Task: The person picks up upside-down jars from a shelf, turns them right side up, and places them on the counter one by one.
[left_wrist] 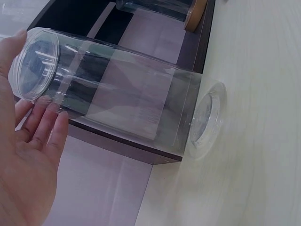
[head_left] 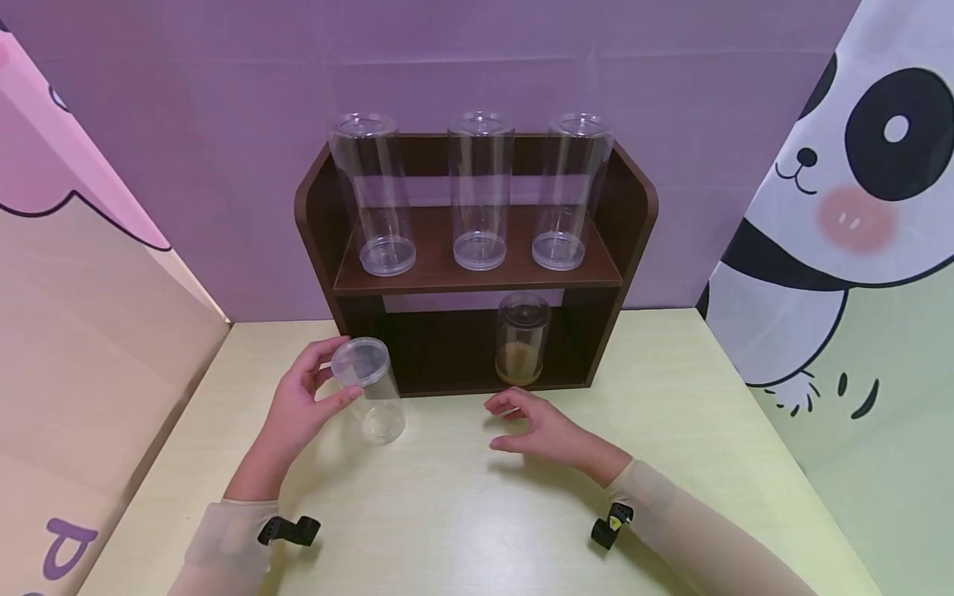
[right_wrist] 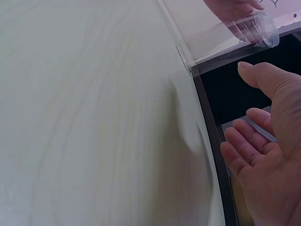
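Observation:
A clear cylindrical jar [head_left: 382, 406] with a clear lid is upright at the front left corner of the brown shelf [head_left: 477, 290]. My left hand [head_left: 301, 401] holds it near the top, thumb on the near side and fingers round the far side. The left wrist view shows the jar [left_wrist: 127, 89] close up, its base at the pale tabletop. My right hand [head_left: 540, 434] hovers over the table with relaxed fingers and nothing in them. Just beyond it, a shorter jar [head_left: 522, 335] with a tan bottom stands on the lower shelf level.
Several items line the unit: a tall clear jar [head_left: 376, 199] at the left of the upper level, another [head_left: 480, 199] in the middle, and one [head_left: 570, 199] at the right. Purple cloth [head_left: 224, 165] hangs behind, and printed panels flank the table [head_left: 440, 513].

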`<state>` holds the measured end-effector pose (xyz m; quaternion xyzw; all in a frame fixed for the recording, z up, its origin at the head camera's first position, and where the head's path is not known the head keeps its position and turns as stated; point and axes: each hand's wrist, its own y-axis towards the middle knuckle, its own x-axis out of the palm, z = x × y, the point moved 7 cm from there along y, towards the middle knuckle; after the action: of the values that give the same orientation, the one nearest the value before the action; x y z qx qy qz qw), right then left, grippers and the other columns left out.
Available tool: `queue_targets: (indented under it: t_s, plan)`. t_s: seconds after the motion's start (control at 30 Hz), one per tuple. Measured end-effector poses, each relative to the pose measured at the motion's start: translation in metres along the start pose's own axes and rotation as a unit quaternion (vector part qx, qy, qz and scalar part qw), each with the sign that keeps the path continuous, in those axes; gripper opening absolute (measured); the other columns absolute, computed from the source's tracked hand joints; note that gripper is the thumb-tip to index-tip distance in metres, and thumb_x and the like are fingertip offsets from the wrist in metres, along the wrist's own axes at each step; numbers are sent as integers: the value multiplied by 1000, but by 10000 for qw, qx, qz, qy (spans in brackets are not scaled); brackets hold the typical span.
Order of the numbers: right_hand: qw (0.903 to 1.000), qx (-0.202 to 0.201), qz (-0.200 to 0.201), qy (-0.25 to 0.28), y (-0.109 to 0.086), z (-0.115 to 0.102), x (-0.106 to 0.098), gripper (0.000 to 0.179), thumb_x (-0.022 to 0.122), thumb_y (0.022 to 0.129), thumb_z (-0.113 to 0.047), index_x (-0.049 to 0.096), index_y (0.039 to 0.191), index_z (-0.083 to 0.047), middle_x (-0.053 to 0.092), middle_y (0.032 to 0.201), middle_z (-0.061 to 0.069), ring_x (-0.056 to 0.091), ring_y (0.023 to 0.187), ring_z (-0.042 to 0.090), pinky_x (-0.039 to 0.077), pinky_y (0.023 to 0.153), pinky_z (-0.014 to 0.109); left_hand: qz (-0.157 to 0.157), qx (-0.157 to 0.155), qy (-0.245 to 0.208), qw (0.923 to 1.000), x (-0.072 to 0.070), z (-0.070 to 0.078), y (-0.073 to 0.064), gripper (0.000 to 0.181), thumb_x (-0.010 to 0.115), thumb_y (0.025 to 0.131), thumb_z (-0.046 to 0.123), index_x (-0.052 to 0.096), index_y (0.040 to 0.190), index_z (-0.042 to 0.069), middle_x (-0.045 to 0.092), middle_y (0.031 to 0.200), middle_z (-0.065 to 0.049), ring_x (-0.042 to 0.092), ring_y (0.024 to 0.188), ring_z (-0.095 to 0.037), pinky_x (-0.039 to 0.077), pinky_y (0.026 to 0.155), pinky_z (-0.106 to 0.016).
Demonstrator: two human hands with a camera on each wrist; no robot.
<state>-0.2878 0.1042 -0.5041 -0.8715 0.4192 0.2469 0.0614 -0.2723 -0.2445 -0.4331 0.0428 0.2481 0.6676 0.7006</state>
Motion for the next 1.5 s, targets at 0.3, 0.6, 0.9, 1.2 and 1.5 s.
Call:
queue_targets:
  t_s: [0.3,0.6,0.9,1.2,1.5]
  plan:
    - [10000,-17,-19,-54,-2,-4,0,53,88,97,-18,64,140,1,67,140,17,66,130,36,51,117,55,340,603,-435,9967,-9,8,6,52,62,100,-15,53,151,-9,66,139,0,59,130,-17,51,106,-21]
    - [10000,-36,-29,-80,-3,-3,-2,51,88,98,-19,65,139,0,67,139,17,67,129,35,51,117,56,823,635,-278,9942,-18,23,18,41,65,104,-11,56,144,-12,67,131,-10,62,124,-17,53,101,-21]
    - [9999,-64,-17,-84,-5,-4,-3,50,88,98,-19,66,138,0,67,139,17,67,128,35,52,117,55,1167,682,-149,9907,-27,37,32,39,68,103,-10,58,140,-12,67,129,-4,64,120,-16,54,99,-21]
    - [9999,-88,-13,-80,-5,-5,-2,49,88,97,-17,67,136,2,68,137,17,68,126,35,53,116,53,1409,786,-96,9869,-33,51,47,42,72,101,-7,58,140,-11,67,129,0,66,118,-17,54,100,-21]
    - [9998,-93,-14,-174,-6,-3,-3,47,88,97,-18,67,136,0,68,136,15,69,125,33,54,115,52,1673,804,-168,9825,-34,60,57,38,75,100,-4,65,137,-4,67,131,-6,67,116,-17,55,100,-21]
